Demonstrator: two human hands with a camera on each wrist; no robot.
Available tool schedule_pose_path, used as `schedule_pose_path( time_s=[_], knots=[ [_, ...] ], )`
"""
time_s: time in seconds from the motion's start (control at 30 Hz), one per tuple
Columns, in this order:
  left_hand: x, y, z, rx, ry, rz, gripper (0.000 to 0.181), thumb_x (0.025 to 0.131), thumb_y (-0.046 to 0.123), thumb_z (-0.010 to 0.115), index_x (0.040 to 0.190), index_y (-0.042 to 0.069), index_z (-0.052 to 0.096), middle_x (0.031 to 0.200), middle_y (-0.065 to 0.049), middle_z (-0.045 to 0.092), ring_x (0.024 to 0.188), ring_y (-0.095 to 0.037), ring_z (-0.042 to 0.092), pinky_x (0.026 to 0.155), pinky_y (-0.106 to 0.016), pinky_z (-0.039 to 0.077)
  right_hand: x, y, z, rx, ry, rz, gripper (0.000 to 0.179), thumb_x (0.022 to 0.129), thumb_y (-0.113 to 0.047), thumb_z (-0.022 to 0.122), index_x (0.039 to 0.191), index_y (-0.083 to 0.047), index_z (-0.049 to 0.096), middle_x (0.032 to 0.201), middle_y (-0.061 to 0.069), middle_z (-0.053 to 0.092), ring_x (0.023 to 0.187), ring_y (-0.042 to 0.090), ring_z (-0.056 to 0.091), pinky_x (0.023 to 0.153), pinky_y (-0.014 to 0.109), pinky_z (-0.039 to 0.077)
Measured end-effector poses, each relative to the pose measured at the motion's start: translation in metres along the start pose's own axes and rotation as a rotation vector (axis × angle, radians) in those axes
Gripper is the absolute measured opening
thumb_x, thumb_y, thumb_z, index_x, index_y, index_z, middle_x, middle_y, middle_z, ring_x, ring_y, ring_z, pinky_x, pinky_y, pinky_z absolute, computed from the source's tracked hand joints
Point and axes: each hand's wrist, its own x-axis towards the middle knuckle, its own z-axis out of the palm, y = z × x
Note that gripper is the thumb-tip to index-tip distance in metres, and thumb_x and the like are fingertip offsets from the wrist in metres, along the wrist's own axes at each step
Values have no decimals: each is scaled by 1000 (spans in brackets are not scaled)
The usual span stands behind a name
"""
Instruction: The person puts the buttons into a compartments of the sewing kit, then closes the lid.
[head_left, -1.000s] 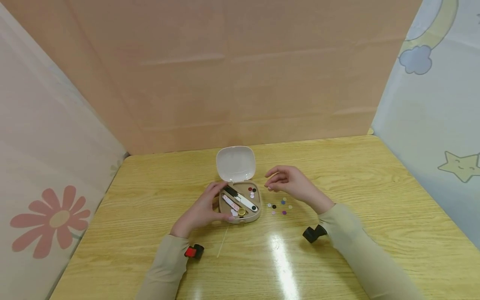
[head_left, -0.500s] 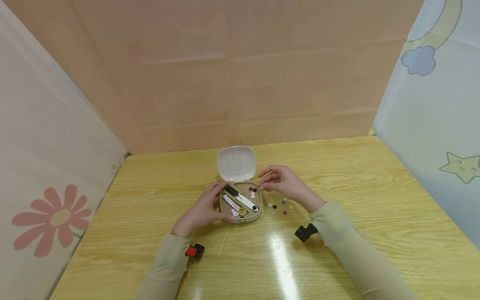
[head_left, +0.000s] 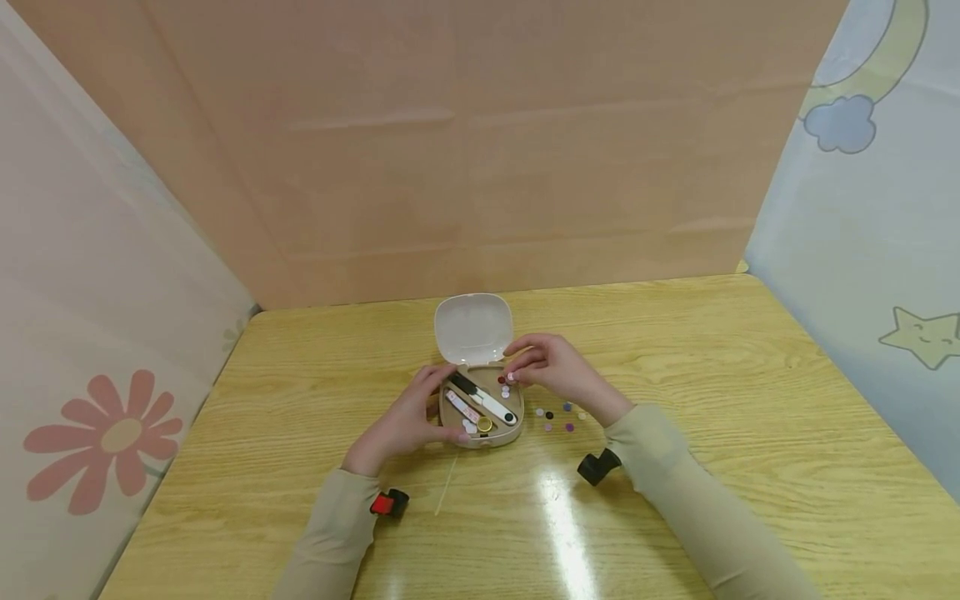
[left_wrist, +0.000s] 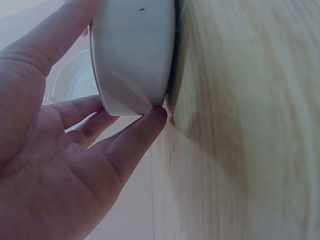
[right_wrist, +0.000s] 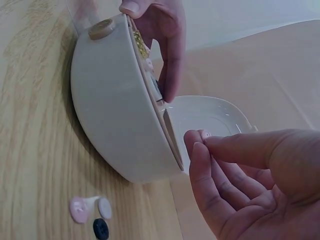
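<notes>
A beige sewing box (head_left: 514,434) sits on the table with its white lid (head_left: 472,327) tipped back. My left hand (head_left: 403,418) grips its left side, thumb at the front rim and fingers along the far side; the left wrist view shows fingertips at the box wall (left_wrist: 132,55). Over the right compartment, my right hand (head_left: 561,368) pinches a small pink button (right_wrist: 205,134) between thumb and fingertip. Below it in the compartment lie a red button (head_left: 502,380) and white buttons (head_left: 505,392). A white tool with a black end (head_left: 491,406) lies diagonally across the box.
Several loose buttons lie right of the box, among them a black button (head_left: 550,415), a purple button (head_left: 570,427) and a blue button (head_left: 567,407). The box also holds a printed strip (head_left: 462,406) and a gold thimble (head_left: 484,423). A thin pale stick (head_left: 446,485) lies in front.
My right hand has moved left from above the loose buttons to over the box's right compartment, carrying the pink button. The left hand keeps its grip on the box.
</notes>
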Motion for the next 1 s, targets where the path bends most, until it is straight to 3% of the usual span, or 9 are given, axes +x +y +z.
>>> schedule_pose_path(
  time_s=[0.37, 1.0],
  knots=[
    [0, 0, 0, -13, -11, 6, 93, 72, 6, 84, 148, 1, 30, 137, -18, 35, 132, -36, 33, 101, -50, 41, 5, 8, 9, -21, 39, 33, 30, 85, 7, 67, 114, 9, 57, 92, 17, 68, 82, 25, 68, 72, 34, 58],
    [0, -1, 0, -17, -8, 17, 93, 72, 6, 84, 148, 0, 29, 138, -19, 34, 132, -38, 33, 101, -51, 41, 3, 8, 8, -12, 20, 9, 28, 88, 6, 64, 114, 10, 56, 94, 18, 68, 83, 25, 68, 72, 35, 58]
  ],
)
